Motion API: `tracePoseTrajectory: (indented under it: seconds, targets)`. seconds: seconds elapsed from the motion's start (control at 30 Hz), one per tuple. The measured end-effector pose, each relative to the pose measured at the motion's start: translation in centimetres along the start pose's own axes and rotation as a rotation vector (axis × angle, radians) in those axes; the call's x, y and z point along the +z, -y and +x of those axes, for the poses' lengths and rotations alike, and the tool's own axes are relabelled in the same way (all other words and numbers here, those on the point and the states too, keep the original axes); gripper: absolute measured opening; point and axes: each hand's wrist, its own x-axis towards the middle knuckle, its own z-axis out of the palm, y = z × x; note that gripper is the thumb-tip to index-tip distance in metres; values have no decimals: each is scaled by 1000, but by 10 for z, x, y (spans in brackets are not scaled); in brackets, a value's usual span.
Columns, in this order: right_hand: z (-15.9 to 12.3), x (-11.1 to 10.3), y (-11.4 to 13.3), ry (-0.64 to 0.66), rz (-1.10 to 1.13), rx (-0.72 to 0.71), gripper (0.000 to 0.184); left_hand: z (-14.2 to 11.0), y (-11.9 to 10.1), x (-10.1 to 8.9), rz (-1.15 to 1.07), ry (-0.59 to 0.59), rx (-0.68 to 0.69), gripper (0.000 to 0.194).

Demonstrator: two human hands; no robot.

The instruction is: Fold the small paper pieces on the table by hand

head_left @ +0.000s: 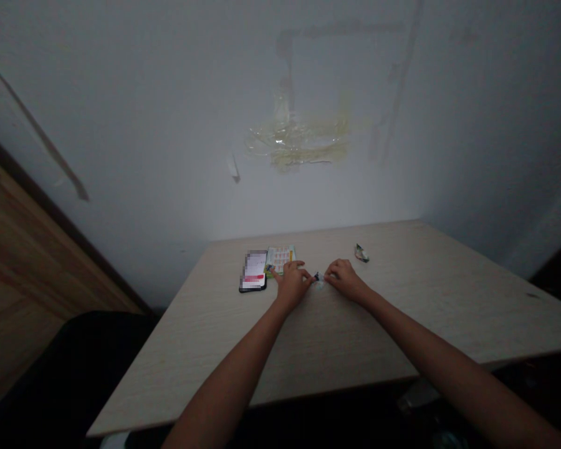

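Near the middle of the table, my left hand (pixel 292 285) pinches the left side of a small dark blue and whitish piece (pixel 318 278), too small to identify. My right hand (pixel 345 279) is closed in a pinch at its right side, with the fingertips close together. Beyond and left of my left hand lies a printed leaflet (pixel 281 255) with rows of small pictures. A small green-and-yellow item (pixel 270 269) lies at its lower left corner, partly behind my left fingers. Left of the leaflet is a phone (pixel 254 272) with its screen lit.
A small crumpled wrapper (pixel 361 253) lies beyond my right hand. The pale wooden table (pixel 206 337) meets a wall (pixel 177 156) with peeling clear tape (pixel 299 143). A dark object (pixel 65 374) stands beside the table on the left, near a wooden panel (pixel 19 268).
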Motion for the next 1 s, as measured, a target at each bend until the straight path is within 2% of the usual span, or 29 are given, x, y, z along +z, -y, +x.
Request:
tracePoseTrajectory:
  seconds: [0.6, 1.0]
  targets:
    - [5, 13, -2, -56, -87, 129, 22, 6, -7, 5, 99, 51, -94, 30]
    - [9, 10, 6, -36, -72, 206, 23, 10, -8, 7, 106, 60, -139, 33]
